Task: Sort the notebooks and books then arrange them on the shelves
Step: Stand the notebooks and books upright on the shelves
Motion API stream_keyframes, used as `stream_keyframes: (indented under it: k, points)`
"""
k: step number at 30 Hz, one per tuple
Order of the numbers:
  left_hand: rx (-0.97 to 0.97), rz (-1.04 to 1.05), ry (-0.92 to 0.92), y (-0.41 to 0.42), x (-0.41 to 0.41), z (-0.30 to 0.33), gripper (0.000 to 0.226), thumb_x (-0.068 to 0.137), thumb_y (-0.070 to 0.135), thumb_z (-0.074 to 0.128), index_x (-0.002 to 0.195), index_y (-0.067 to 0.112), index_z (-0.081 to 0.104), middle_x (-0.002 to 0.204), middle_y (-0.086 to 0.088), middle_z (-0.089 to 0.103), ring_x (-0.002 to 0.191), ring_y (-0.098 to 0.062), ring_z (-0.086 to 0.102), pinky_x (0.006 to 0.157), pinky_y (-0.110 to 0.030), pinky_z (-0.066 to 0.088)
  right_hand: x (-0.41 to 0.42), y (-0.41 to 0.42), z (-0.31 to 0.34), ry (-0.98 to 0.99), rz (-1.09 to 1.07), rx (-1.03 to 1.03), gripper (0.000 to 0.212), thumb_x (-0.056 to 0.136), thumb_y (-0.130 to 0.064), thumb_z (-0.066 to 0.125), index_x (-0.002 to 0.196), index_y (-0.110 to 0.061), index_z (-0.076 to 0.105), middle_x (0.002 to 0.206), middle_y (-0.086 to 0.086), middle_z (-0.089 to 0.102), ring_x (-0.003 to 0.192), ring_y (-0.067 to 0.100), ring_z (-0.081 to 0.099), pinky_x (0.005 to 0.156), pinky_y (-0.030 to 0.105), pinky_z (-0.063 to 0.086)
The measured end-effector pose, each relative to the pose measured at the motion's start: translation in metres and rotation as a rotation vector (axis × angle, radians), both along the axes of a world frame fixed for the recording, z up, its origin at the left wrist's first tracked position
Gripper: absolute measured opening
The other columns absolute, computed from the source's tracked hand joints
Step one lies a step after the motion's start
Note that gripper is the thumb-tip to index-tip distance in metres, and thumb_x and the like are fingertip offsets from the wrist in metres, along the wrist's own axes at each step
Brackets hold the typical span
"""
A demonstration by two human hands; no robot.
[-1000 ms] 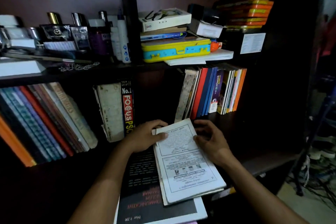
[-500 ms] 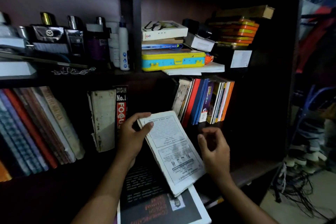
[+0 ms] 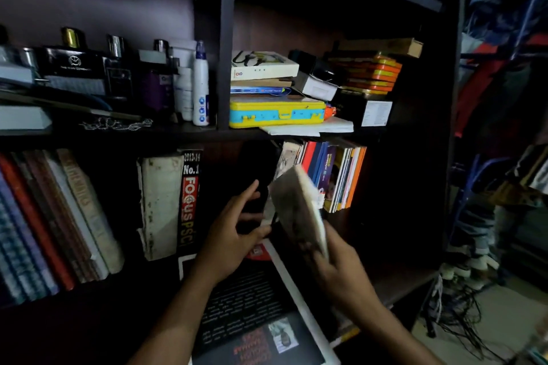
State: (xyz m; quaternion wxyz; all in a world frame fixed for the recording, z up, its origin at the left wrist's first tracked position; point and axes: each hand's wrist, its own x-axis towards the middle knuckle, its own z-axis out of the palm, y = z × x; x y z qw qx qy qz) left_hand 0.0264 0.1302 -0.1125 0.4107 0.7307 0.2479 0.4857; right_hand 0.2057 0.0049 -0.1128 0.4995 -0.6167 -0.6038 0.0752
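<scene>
White and worn, a thin booklet stands tilted upright in the gripping right hand, aimed at the gap left of the upright books; the left hand, fingers spread, steadies nearby.

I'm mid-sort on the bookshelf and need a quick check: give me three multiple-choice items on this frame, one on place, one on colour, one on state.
1. Where does the yellow and blue case lie?
A. upper shelf, right of the divider
B. lower shelf, among the upright books
C. on the floor

2. What colour is the outermost right book in the upright row on the lower shelf?
A. green
B. orange
C. black

3. What is the right hand doing?
A. hanging empty
B. pressing flat on the shelf
C. gripping the pale worn book, tilted up

Answers: 1 A, it sits under the stacked boxes beside the divider; 2 B, its cover shows orange; 3 C, fingers wrap the book's lower end while the left hand stays open beside it.
</scene>
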Motion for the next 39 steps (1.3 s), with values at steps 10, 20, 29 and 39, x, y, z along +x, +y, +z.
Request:
stream_keyframes:
  k: [10,20,29,39]
  points:
    - [0.048,0.094,0.359,0.011,-0.001,-0.018,0.034,0.091,0.022,0.073,0.117,0.043,0.067,0.102,0.02,0.07,0.095,0.009,0.064,0.09,-0.021,0.055,0.025,0.003,-0.034,0.102,-0.061,0.05,0.044,0.088,-0.008,0.074,0.107,-0.047,0.064,0.101,-0.024,0.071,0.091,0.001,0.068,0.075,0.025,0.056]
    - [0.114,0.132,0.511,0.027,0.001,-0.024,0.033,0.092,0.033,0.07,0.121,0.043,0.059,0.119,0.021,0.054,0.11,0.003,0.057,0.097,-0.027,0.051,0.033,0.032,-0.036,0.315,-0.12,0.048,0.022,0.088,-0.046,0.063,0.1,-0.028,0.068,0.092,-0.028,0.072,0.084,-0.009,0.068,0.068,0.017,0.051]
    - [1.176,0.217,0.948,0.07,0.056,-0.014,0.08,0.082,0.024,0.063,0.155,0.036,0.031,0.166,0.005,0.024,0.149,-0.025,0.026,0.116,-0.041,0.021,0.042,0.047,-0.054,0.316,-0.139,0.096,0.009,0.093,-0.027,0.069,0.102,-0.026,0.071,0.095,-0.019,0.075,0.089,-0.002,0.07,0.074,0.018,0.056]
    - [0.966,0.477,0.855,0.086,0.039,-0.023,0.085,0.078,0.025,0.073,0.155,0.026,0.037,0.158,-0.006,0.039,0.154,-0.035,0.011,0.124,-0.046,0.013,0.04,0.047,-0.05,0.271,-0.121,0.058,0.011,0.094,-0.027,0.067,0.098,-0.036,0.065,0.097,-0.036,0.068,0.09,-0.011,0.067,0.072,0.009,0.051]
